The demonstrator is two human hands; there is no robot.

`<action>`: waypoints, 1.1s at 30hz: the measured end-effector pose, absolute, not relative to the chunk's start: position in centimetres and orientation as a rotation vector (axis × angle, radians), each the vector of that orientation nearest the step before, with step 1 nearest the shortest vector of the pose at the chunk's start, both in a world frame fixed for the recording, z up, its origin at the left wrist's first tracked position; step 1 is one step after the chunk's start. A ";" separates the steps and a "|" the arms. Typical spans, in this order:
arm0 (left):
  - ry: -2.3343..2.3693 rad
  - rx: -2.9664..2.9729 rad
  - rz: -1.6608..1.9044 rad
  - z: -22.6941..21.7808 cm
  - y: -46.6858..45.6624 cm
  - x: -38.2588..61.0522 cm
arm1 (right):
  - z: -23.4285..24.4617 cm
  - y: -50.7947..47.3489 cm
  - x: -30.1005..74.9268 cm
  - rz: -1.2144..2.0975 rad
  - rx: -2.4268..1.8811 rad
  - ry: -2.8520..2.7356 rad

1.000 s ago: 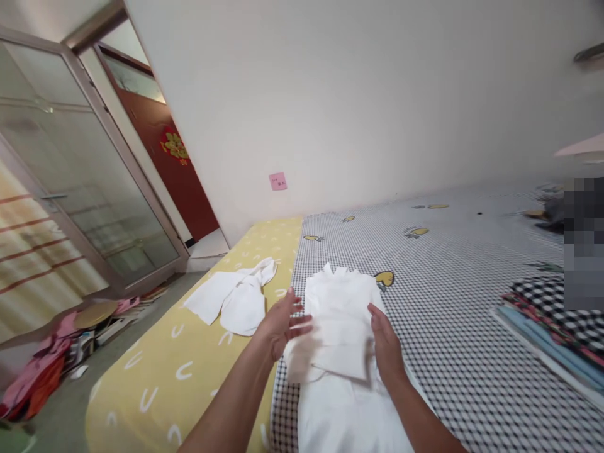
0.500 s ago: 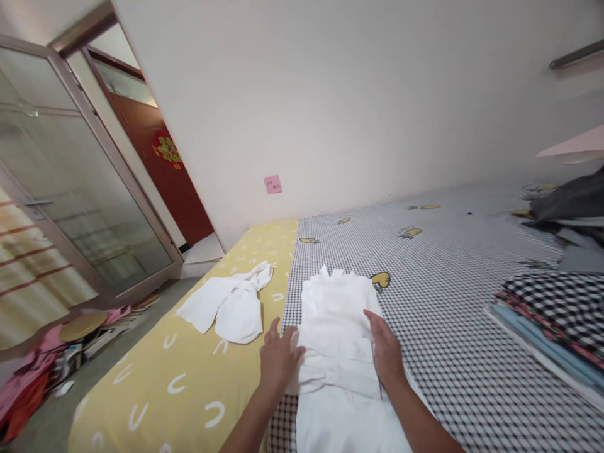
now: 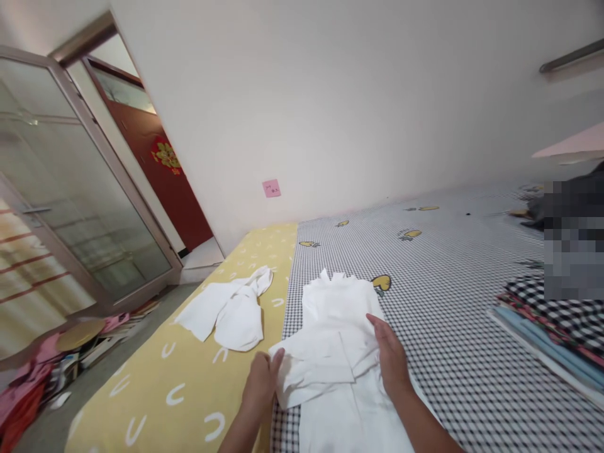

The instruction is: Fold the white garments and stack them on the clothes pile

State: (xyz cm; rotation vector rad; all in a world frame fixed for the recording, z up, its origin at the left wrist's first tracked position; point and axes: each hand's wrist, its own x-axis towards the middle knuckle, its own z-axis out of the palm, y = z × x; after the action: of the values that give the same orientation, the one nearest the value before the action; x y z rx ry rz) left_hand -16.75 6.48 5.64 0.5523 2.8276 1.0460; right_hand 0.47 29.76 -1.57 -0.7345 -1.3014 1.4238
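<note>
A white blouse [image 3: 340, 302] with a ruffled collar lies lengthwise on the checked bedding, collar toward the wall. One white sleeve [image 3: 314, 368] is laid across its middle and sticks out past the left edge. My left hand [image 3: 264, 371] is closed in a pinch on that sleeve's outer end. Against the blouse's right edge rests my right hand [image 3: 391, 355], fingers stretched out and thumb apart, touching the fabric. To the left, a separate crumpled white cloth [image 3: 238, 321] lies on the yellow sheet [image 3: 189, 377].
Folded clothes [image 3: 547, 314] are stacked on the checked bedding [image 3: 453, 296] at right, with dark fabric [image 3: 535, 211] behind them. A pink note [image 3: 271, 188] is stuck to the wall. Left of the bed, pink and red items [image 3: 35, 384] lie on the floor near a glass door [image 3: 104, 182].
My left hand has moved left and down, drawing the sleeve end out past the blouse's left side. The right hand stays at the right edge.
</note>
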 end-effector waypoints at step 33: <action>2.724 1.425 0.161 4.3 22.8 -10.0 | -1.0 29.9 -0.3 1.604 -0.689 -1.046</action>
State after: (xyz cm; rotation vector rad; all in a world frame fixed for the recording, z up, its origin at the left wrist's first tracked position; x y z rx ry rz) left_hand -10.01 22.75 4.30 1.4254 2.7244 0.1610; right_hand -0.29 29.88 -0.97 -0.6892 -1.0461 1.6045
